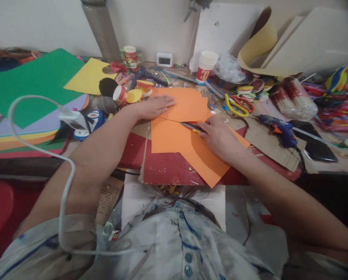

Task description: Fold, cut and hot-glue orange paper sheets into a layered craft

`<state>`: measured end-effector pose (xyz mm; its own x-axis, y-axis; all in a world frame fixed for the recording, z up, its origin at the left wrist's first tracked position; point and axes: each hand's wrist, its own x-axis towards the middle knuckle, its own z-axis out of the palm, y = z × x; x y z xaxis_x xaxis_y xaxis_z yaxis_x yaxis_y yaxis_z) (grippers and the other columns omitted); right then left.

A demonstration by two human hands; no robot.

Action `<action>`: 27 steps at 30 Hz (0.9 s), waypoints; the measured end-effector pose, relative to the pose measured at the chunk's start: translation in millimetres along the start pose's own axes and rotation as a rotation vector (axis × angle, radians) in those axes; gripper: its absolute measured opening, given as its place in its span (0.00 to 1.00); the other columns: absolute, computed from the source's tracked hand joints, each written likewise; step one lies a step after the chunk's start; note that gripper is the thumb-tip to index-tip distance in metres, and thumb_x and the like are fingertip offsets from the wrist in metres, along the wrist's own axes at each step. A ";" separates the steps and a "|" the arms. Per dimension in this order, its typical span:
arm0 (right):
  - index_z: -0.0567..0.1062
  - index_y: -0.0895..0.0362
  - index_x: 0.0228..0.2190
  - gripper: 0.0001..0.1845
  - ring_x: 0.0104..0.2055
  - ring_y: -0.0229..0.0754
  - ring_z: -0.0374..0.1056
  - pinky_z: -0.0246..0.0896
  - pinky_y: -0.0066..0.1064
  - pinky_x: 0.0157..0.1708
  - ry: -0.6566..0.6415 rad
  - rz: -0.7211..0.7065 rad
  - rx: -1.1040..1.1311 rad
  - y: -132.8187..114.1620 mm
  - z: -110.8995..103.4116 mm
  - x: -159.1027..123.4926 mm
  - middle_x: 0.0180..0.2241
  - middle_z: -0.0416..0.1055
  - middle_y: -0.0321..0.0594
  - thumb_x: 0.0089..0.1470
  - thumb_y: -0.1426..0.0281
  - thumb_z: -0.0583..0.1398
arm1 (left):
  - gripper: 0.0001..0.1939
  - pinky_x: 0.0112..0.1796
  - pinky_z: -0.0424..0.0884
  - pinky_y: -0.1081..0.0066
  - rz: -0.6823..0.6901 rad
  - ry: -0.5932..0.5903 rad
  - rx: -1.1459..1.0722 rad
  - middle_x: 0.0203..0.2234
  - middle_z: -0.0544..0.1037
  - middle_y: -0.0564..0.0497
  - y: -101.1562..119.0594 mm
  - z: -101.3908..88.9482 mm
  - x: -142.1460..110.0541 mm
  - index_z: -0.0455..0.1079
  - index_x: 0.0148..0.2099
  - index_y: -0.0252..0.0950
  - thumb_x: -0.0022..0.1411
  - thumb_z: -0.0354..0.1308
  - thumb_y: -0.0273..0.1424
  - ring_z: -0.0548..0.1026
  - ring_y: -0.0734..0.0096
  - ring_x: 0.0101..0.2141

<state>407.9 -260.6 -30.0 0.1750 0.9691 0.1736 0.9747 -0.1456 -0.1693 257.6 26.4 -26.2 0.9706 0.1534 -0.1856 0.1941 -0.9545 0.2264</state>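
Orange paper (174,136) lies on a red cardboard mat (168,167) in front of me, with a cut line running across it. My left hand (154,107) lies flat with its fingers stretched out, pressing the upper part of the orange paper down. Closed around a small knife (191,127) with a yellow part and a metal blade, my right hand (219,138) holds the blade on the cut line in the paper.
Yellow-and-red scissors (238,105) lie to the right, near a blue glue gun (278,126) and a black phone (316,146). Green (34,81) and yellow (89,76) sheets lie at the left. Paper cups (205,66), tape rolls and craft bits crowd the back. A white cable (39,149) crosses my left arm.
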 end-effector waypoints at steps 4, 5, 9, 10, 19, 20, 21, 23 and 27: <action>0.77 0.58 0.54 0.17 0.44 0.53 0.66 0.63 0.43 0.45 -0.012 0.007 -0.044 -4.1 2.1 1.8 0.45 0.68 0.53 0.69 0.71 0.54 | 0.36 0.74 0.35 0.54 0.004 0.002 -0.003 0.80 0.42 0.50 1.0 0.5 -0.3 0.44 0.82 0.41 0.77 0.35 0.42 0.39 0.57 0.78; 0.77 0.58 0.54 0.17 0.43 0.53 0.65 0.63 0.43 0.45 -0.011 0.002 -0.046 -4.2 2.2 1.7 0.45 0.68 0.53 0.69 0.71 0.54 | 0.36 0.74 0.35 0.54 0.004 0.002 0.000 0.80 0.42 0.50 1.0 0.3 -0.4 0.44 0.82 0.41 0.77 0.35 0.42 0.39 0.57 0.78; 0.77 0.57 0.52 0.17 0.42 0.52 0.65 0.63 0.44 0.44 0.029 -0.028 -0.048 -3.2 3.1 1.6 0.44 0.69 0.53 0.70 0.70 0.52 | 0.36 0.74 0.35 0.55 0.010 -0.008 0.005 0.80 0.42 0.51 -0.3 0.0 0.8 0.43 0.82 0.42 0.76 0.34 0.43 0.39 0.58 0.78; 0.78 0.57 0.52 0.17 0.43 0.52 0.65 0.63 0.44 0.44 0.036 -0.029 -0.058 -3.4 3.9 2.4 0.44 0.69 0.53 0.70 0.70 0.52 | 0.36 0.74 0.36 0.55 0.012 -0.010 0.003 0.80 0.42 0.51 -0.7 0.0 1.3 0.43 0.82 0.42 0.76 0.34 0.43 0.39 0.58 0.78; 0.78 0.58 0.48 0.16 0.45 0.53 0.64 0.62 0.44 0.44 0.031 -0.016 -0.093 -12.3 10.0 9.6 0.45 0.68 0.54 0.71 0.70 0.52 | 0.37 0.74 0.37 0.56 0.036 0.003 -0.013 0.80 0.44 0.51 -3.1 0.9 2.3 0.44 0.82 0.42 0.76 0.35 0.44 0.40 0.59 0.78; 0.78 0.58 0.48 0.16 0.44 0.53 0.64 0.62 0.44 0.44 0.029 -0.010 -0.095 -13.4 9.9 10.6 0.45 0.68 0.54 0.71 0.70 0.52 | 0.37 0.74 0.37 0.56 0.039 0.003 -0.013 0.80 0.44 0.51 -3.0 0.7 2.2 0.44 0.82 0.42 0.76 0.35 0.45 0.40 0.59 0.78; 0.79 0.58 0.48 0.16 0.43 0.52 0.64 0.62 0.44 0.44 0.025 -0.003 -0.095 -14.5 9.8 11.7 0.45 0.68 0.54 0.71 0.70 0.52 | 0.37 0.74 0.37 0.56 0.039 0.003 -0.012 0.80 0.43 0.51 -2.8 0.4 2.1 0.44 0.82 0.41 0.76 0.35 0.44 0.40 0.59 0.78; 0.79 0.57 0.49 0.16 0.42 0.51 0.64 0.62 0.43 0.43 0.018 0.006 -0.089 -15.9 10.5 13.5 0.45 0.69 0.54 0.71 0.70 0.52 | 0.37 0.74 0.37 0.57 0.036 0.000 -0.007 0.80 0.43 0.49 -1.7 -0.4 1.7 0.45 0.82 0.39 0.76 0.35 0.42 0.40 0.59 0.78; 0.79 0.57 0.49 0.16 0.44 0.53 0.65 0.63 0.44 0.43 0.043 -0.010 -0.064 -13.8 12.8 13.8 0.44 0.69 0.53 0.71 0.69 0.52 | 0.36 0.74 0.37 0.57 0.040 0.001 -0.004 0.80 0.43 0.47 -0.5 -1.3 1.9 0.46 0.81 0.35 0.76 0.35 0.40 0.40 0.59 0.78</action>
<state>395.1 -242.6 -37.8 0.1693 0.9615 0.2166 0.9831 -0.1493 -0.1056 259.6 27.4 -25.5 0.9778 0.1151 -0.1749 0.1554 -0.9588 0.2377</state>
